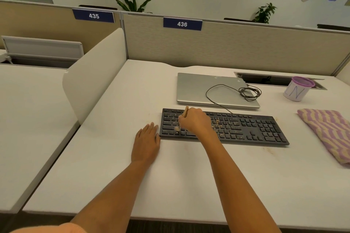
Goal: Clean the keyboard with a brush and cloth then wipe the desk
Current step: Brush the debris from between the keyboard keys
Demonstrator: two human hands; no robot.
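A black keyboard (246, 128) lies across the white desk (189, 176), with brown crumbs scattered over its middle keys. My right hand (197, 121) grips a small wooden-handled brush (182, 117), held upright with its pale bristles down on the keyboard's left keys. My left hand (146, 142) lies flat on the desk, fingers straight, its fingertips at the keyboard's left end. A folded pink-and-beige striped cloth (329, 134) lies on the desk to the right of the keyboard.
A closed silver laptop (198, 89) sits behind the keyboard with a coiled black cable (249, 92) on its lid. A white and purple cup (297, 89) stands at the back right beside a cable slot. A white divider panel (94, 73) borders the desk's left side.
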